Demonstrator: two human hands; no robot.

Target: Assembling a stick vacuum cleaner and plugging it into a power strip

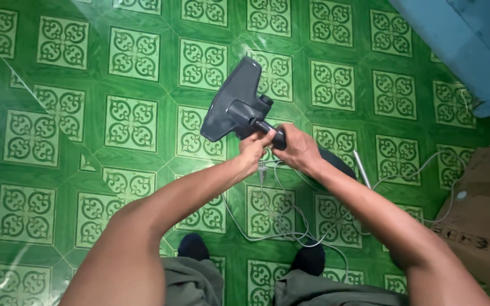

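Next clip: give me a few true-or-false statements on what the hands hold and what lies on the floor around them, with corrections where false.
1. Both hands grip the neck of a dark grey vacuum head. True: the left hand and right hand meet on its tube end.
2. The vacuum head lies flat on the floor. False: it is held up above the green patterned floor.
3. A pale cord lies looped on the floor near the feet. True.
4. A cardboard box stands at the left edge. False: it is at the right edge.
5. The right hand is empty. False: it is closed around the tube.
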